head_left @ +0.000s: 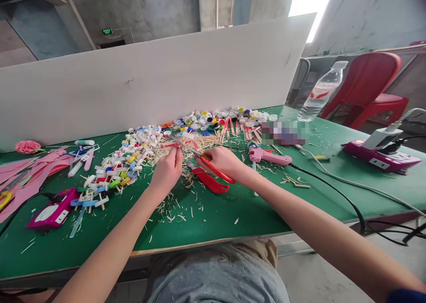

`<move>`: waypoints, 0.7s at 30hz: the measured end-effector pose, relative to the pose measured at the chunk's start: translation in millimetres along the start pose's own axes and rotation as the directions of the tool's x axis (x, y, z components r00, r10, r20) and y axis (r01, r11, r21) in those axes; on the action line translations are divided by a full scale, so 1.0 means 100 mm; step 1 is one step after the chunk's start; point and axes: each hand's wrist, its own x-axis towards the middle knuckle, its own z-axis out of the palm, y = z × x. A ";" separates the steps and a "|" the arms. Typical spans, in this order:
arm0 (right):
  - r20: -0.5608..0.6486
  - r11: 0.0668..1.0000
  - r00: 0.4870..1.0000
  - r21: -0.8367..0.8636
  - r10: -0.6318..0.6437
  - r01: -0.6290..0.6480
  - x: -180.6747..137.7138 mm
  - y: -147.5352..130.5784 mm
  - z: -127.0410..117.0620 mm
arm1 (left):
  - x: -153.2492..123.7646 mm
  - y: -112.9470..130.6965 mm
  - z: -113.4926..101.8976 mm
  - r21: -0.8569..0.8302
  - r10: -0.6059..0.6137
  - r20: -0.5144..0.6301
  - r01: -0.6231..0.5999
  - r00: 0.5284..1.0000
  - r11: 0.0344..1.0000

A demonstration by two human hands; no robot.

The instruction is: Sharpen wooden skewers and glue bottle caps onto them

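Observation:
My right hand [222, 161] is closed round the handles of red scissors [209, 175], whose blades point up and left over the green table [213, 214]. My left hand [168, 170] is closed in a pinch just left of the blades, holding something thin I cannot make out, perhaps a wooden stick. Under both hands lies a heap of short wooden stick cuttings [186, 147]. A pink glue gun [268, 155] lies just right of my right hand.
Coloured bottle caps [219, 119] and cap-and-stick pieces [120, 165] cover the table's middle and left. Pink paper strips [23, 174] and a pink power strip [53, 212] lie left. A water bottle [321, 92], another power strip [382, 154], cables and a red chair [369, 88] are right. A white board [149, 72] stands behind.

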 end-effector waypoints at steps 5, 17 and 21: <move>-0.048 0.948 0.999 -0.317 -0.020 0.004 0.02 0.06 0.00 | 0.09 -0.09 -0.12 0.030 -0.032 -0.313 0.044 0.949 0.999; -0.003 0.877 0.981 -0.449 -0.195 0.173 -0.06 -0.07 0.07 | 0.14 -0.06 -0.18 0.433 0.337 -0.182 -0.233 0.924 0.871; 0.006 0.875 0.981 -0.450 -0.194 0.176 -0.07 -0.11 0.06 | 0.17 -0.04 -0.22 0.452 0.332 -0.158 -0.231 0.930 0.862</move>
